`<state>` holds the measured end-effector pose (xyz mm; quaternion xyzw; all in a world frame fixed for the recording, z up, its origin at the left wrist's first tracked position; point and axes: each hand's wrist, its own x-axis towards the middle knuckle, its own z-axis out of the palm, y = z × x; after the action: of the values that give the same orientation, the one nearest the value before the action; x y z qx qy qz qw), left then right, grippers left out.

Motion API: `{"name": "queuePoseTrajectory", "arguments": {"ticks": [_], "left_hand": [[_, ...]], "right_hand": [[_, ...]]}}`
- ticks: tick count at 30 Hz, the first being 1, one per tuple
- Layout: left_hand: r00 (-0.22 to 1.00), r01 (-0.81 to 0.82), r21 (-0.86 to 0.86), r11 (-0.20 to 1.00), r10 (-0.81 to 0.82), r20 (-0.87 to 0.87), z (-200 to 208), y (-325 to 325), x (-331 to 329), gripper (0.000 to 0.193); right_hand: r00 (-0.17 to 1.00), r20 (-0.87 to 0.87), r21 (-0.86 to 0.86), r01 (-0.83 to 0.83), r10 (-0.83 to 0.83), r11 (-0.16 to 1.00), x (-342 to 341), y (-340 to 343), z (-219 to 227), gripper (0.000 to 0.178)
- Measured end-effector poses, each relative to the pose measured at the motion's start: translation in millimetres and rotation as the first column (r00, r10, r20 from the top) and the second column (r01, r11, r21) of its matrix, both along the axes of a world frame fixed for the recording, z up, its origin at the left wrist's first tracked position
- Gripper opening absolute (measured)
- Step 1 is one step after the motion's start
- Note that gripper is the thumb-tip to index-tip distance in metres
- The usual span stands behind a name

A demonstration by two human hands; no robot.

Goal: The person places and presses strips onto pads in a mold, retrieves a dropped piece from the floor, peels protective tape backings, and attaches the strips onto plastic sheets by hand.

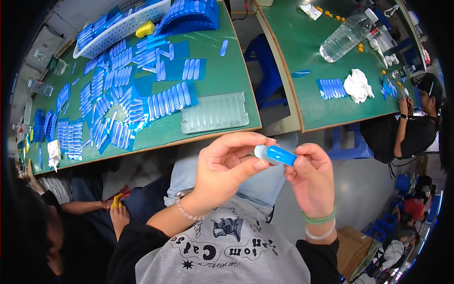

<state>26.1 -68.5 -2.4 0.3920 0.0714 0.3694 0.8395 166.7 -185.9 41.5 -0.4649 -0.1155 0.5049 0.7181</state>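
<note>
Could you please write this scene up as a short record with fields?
Left hand: the left hand has thumb and index finger at the clear end of a small blue-and-clear rounded strip
Right hand: the right hand pinches the strip's blue end
Nearer tabletop: green tabletop with rows of glossy blue strips beside a clear ridged plastic tray
Far edge: white perforated plastic basket holding blue pieces, a yellow block next to it
Right-hand table: clear plastic bottle, crumpled white tissue
</note>
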Motion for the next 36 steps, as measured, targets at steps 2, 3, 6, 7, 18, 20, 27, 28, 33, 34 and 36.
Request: {"name": "queuePoseTrajectory", "arguments": {"ticks": [2, 3, 6, 7, 18, 20, 27, 28, 33, 34, 36], "left_hand": [[0.995, -0.061, 0.073, 0.996, 0.055, 0.083, -2.2, -0.5, 1.5, 0.035], [0.995, -0.064, 0.072, 0.995, 0.058, 0.081, -2.1, -0.3, 1.6, 0.035], [0.993, -0.073, 0.044, 0.996, 0.069, 0.094, -2.4, 1.1, 0.1, 0.034], [0.995, -0.067, 0.004, 0.998, 0.067, 0.078, -2.2, 1.0, -1.4, 0.033], [0.992, -0.073, 0.054, 0.996, 0.066, 0.111, -6.2, 2.5, -2.7, 0.034], [0.993, -0.075, 0.041, 0.996, 0.071, 0.096, -6.2, 1.2, -3.2, 0.035], [0.991, -0.085, 0.073, 0.994, 0.076, 0.111, -8.0, 2.2, -1.1, 0.035], [0.991, -0.079, 0.068, 0.995, 0.071, 0.113, -7.8, 2.3, -1.0, 0.035], [0.992, -0.064, 0.039, 0.997, 0.060, 0.107, -7.2, 2.2, -1.0, 0.035], [0.996, -0.073, 0.027, 0.997, 0.072, 0.048, -5.1, 2.0, -1.3, 0.035], [0.997, -0.081, 0.013, 0.997, 0.081, -0.012, -4.3, 1.6, -0.9, 0.036]], "right_hand": [[0.999, -0.036, -0.007, -0.021, 0.020, 1.000, -3.9, 4.2, -1.5, 0.028], [0.997, -0.070, -0.013, -0.039, 0.038, 0.999, -5.0, 6.1, -2.2, 0.032], [0.995, -0.089, -0.015, -0.041, 0.039, 0.999, -6.0, 10.6, -6.6, 0.039], [0.995, -0.091, -0.015, -0.045, 0.044, 0.999, -5.7, 11.2, -6.4, 0.039], [0.991, -0.111, -0.037, -0.084, 0.079, 0.996, -9.8, 17.6, -3.0, 0.048], [0.990, -0.114, -0.038, -0.090, 0.085, 0.995, -9.3, 17.0, -3.4, 0.048], [0.990, -0.113, -0.040, -0.093, 0.088, 0.995, -8.2, 17.5, -4.0, 0.046], [0.990, -0.113, -0.041, -0.092, 0.087, 0.995, -7.9, 17.7, -3.9, 0.046], [0.990, -0.102, -0.042, -0.098, 0.093, 0.994, -6.6, 18.3, -4.6, 0.045], [0.990, -0.102, -0.043, -0.097, 0.092, 0.994, -6.2, 18.4, -5.4, 0.045], [0.990, -0.097, -0.033, -0.108, 0.105, 0.994, -5.1, 18.7, -7.2, 0.044]]}}
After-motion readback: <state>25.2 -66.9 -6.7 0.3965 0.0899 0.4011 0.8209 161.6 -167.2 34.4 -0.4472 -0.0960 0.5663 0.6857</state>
